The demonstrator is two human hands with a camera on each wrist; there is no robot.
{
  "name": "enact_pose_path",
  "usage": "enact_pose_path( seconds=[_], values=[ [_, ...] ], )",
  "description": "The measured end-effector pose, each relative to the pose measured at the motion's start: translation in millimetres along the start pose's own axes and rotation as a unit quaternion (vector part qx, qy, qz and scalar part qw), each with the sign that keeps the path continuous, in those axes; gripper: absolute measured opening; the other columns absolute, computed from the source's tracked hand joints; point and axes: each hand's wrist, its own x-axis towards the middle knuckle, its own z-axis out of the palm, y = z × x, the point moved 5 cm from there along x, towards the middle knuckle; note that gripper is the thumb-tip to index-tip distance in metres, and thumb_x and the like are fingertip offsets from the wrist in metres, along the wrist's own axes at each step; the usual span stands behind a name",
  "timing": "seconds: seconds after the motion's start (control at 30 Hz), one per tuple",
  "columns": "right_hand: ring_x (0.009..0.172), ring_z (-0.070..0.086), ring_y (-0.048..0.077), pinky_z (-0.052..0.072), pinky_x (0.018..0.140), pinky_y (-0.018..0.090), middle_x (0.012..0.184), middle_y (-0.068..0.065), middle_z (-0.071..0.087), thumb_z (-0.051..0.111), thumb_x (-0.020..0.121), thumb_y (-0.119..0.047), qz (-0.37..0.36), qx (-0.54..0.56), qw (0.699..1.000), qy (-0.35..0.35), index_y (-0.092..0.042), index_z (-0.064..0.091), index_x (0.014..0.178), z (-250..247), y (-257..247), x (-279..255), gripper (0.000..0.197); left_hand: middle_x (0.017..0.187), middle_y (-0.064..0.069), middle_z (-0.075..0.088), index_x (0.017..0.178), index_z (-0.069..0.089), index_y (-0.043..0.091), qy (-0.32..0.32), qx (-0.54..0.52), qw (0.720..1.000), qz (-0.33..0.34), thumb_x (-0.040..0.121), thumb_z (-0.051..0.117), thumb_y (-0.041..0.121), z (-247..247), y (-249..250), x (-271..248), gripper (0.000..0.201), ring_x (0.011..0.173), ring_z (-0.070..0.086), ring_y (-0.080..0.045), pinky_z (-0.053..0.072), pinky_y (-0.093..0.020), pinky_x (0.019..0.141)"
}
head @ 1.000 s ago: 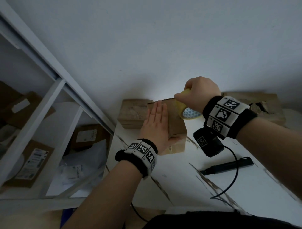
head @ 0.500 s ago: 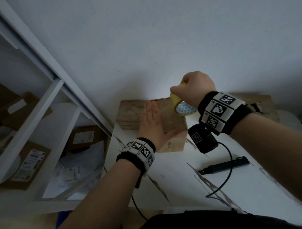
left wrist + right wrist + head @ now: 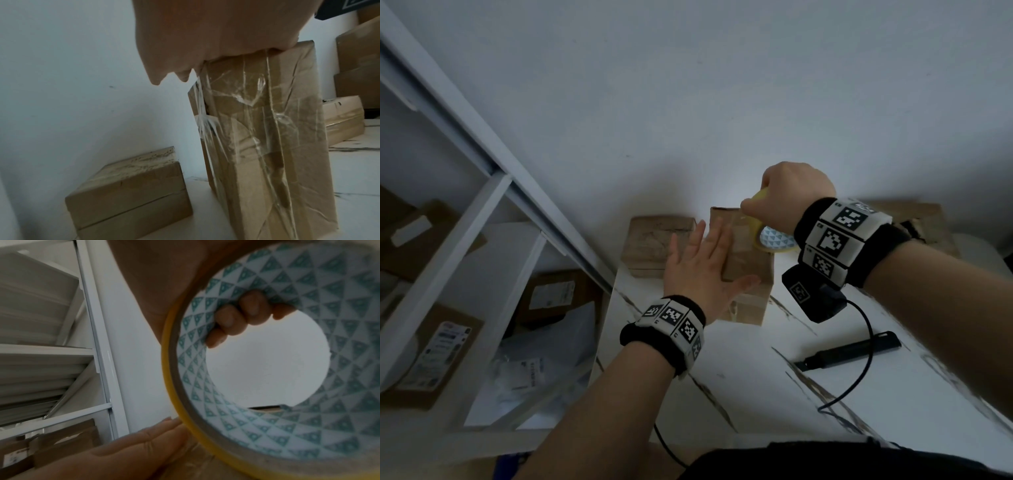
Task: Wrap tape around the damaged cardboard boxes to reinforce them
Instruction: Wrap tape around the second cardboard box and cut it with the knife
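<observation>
Tape roll (image 3: 774, 240) gripped, right hand (image 3: 787, 198); core triangle-patterned, no legible writing.

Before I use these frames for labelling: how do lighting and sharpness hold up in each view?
Head view: dim and grey, the box and both hands readable, straight shelf lines bowed. Left wrist view: the left hand close and blurred, glare on clear tape over the box. Right wrist view: soft throughout, the tape roll fills it, the fingers backlit inside its core.

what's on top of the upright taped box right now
The left hand lies flat with straight fingers on the upright box. The right hand holds the tape roll over its far top edge. The hands cover much of the top.
</observation>
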Motion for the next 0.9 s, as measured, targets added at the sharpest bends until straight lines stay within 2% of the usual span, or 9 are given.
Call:
enact_pose_path(
  seconds=[0.2,0.37,0.5,0.63,0.77,0.9],
  values=[
    [0.085,0.057,0.024,0.036,0.075,0.031,0.09,0.003,0.064,0.051,0.086,-0.044,-0.024,-0.028,0.999,0.009,-0.011,0.061,0.091,3,-5,-1,0.034,0.158,0.007,-0.015,0.15,-0.011,0.024,-0.009,0.034,0.999,0.0,0.076,0.002,0.078,0,-1,3,0.092,0.145,-0.016,-0.012,-0.008,-0.051,0.116],
    [0.086,0.05,0.021,0.04,0.082,0.034,0.088,0.0,0.055,0.053,0.083,-0.042,0.009,0.049,0.999,0.011,-0.017,0.055,0.096,-2,2,-2,0.028,0.16,0.002,-0.006,0.152,-0.002,0.018,-0.002,0.054,0.999,0.002,0.078,0.005,0.08,-5,1,5,0.096,0.146,-0.011,-0.013,-0.009,-0.052,0.116],
    [0.089,0.052,0.02,0.043,0.073,0.032,0.092,0.0,0.056,0.055,0.083,-0.039,0.029,0.113,0.993,0.002,-0.016,0.057,0.099,-1,13,-4,0.028,0.16,-0.005,-0.002,0.151,0.002,0.012,0.005,0.054,0.998,0.007,0.077,0.015,0.083,-13,9,7,0.104,0.146,-0.01,-0.018,-0.01,-0.048,0.117],
    [0.085,0.051,0.019,0.04,0.068,0.029,0.09,0.0,0.056,0.055,0.085,-0.039,0.03,0.122,0.992,0.006,-0.014,0.059,0.099,3,14,-6,0.029,0.158,-0.007,-0.014,0.15,-0.012,0.012,0.006,0.003,0.999,0.044,0.073,0.03,0.085,-9,23,16,0.114,0.145,-0.017,-0.018,-0.011,-0.04,0.118],
    [0.087,0.051,0.019,0.04,0.071,0.03,0.093,0.0,0.055,0.055,0.085,-0.048,0.015,0.105,0.994,0.008,-0.02,0.052,0.094,6,12,-4,0.03,0.159,-0.005,-0.014,0.151,-0.01,0.014,-0.013,0.021,0.999,0.046,0.072,0.032,0.085,1,24,22,0.114,0.145,-0.016,-0.016,-0.012,-0.038,0.118],
    [0.083,0.05,0.018,0.039,0.067,0.029,0.085,-0.001,0.054,0.055,0.084,-0.054,0.011,0.098,0.995,0.01,-0.017,0.054,0.09,6,13,-4,0.037,0.159,-0.005,-0.014,0.151,-0.011,0.014,-0.01,0.024,0.999,0.041,0.074,0.031,0.085,1,24,21,0.113,0.146,-0.015,-0.017,-0.011,-0.038,0.118]
  ],
)
